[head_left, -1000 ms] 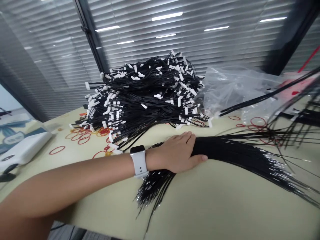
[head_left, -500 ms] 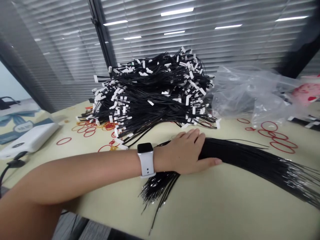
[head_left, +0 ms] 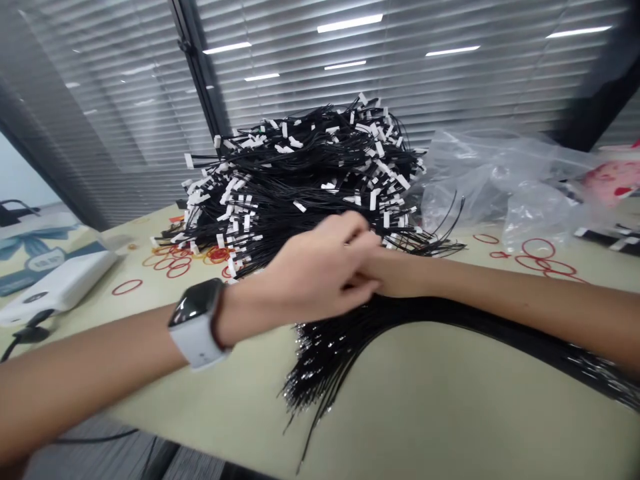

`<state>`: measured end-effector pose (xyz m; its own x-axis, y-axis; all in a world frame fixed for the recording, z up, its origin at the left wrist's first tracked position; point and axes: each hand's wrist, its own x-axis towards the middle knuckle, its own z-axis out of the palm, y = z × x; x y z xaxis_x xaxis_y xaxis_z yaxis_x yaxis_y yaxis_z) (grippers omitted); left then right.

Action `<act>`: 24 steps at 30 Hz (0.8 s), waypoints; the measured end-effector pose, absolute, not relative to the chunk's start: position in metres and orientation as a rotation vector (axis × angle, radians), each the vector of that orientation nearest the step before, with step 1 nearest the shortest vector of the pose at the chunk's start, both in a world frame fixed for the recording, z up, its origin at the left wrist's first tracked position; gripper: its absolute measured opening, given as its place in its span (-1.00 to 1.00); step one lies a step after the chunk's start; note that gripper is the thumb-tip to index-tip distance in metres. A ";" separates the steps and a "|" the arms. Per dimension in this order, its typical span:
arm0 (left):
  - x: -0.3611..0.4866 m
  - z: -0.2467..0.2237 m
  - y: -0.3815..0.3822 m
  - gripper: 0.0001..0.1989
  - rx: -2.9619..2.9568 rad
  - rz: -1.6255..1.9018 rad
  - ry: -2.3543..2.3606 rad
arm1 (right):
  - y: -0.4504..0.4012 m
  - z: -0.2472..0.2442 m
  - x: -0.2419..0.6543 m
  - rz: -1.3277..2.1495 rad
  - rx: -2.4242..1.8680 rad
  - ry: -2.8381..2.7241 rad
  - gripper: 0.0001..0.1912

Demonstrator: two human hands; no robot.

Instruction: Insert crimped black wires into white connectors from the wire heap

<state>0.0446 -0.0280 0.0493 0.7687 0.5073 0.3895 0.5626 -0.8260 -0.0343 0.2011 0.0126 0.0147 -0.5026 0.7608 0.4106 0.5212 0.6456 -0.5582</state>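
My left hand, with a white-strapped smartwatch on its wrist, is raised and curled over my right hand. The two hands meet in front of a large heap of black wires with white end tags. Their fingers overlap, and anything held between them is hidden. A loose bundle of black wires with bare silvery tips arcs across the table just below both hands, and my right forearm lies above its right part.
A clear plastic bag lies right of the heap. Red rubber bands lie scattered at right, with more at left. A white box sits at the table's left. Slatted blinds stand behind the pale table.
My left hand has lifted off the wire bundle and turned over. My right arm has come in from the right, and the two hands now meet above the bundle.
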 end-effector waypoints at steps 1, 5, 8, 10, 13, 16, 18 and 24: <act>0.036 0.045 -0.022 -0.67 -2.873 -0.609 -1.017 | 0.014 0.014 0.203 0.505 -0.920 -2.321 -0.78; 0.018 0.023 -0.001 -0.63 -3.343 -0.738 -1.515 | 0.023 0.013 0.209 0.499 -0.698 -2.713 -0.73; 0.016 0.015 0.003 -0.76 -3.376 -0.901 -1.703 | 0.019 0.016 0.212 0.277 -0.795 -2.645 -0.75; 0.013 0.015 0.001 -0.77 -3.411 -0.922 -1.766 | 0.008 0.020 0.213 0.185 -0.795 -2.587 -0.80; 0.004 0.016 -0.003 -0.78 -3.454 -0.905 -1.777 | -0.016 0.028 0.210 0.411 -0.704 -2.682 -0.85; -0.005 0.015 -0.006 -0.77 -3.402 -0.865 -1.790 | -0.036 0.030 0.204 0.676 -0.735 -2.786 -0.85; -0.009 0.013 -0.007 -0.78 -3.388 -0.840 -1.834 | -0.041 0.030 0.202 0.691 -0.773 -2.807 -0.85; -0.008 0.014 -0.011 -0.82 -3.377 -0.856 -2.038 | -0.035 0.026 0.214 0.539 -0.818 -2.831 -0.83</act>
<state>-0.0080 -0.0107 0.0138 0.5123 0.8524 -0.1051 0.5214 -0.2115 0.8267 0.2139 -0.0347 0.0259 -0.8410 0.5395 0.0393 0.4873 0.7871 -0.3781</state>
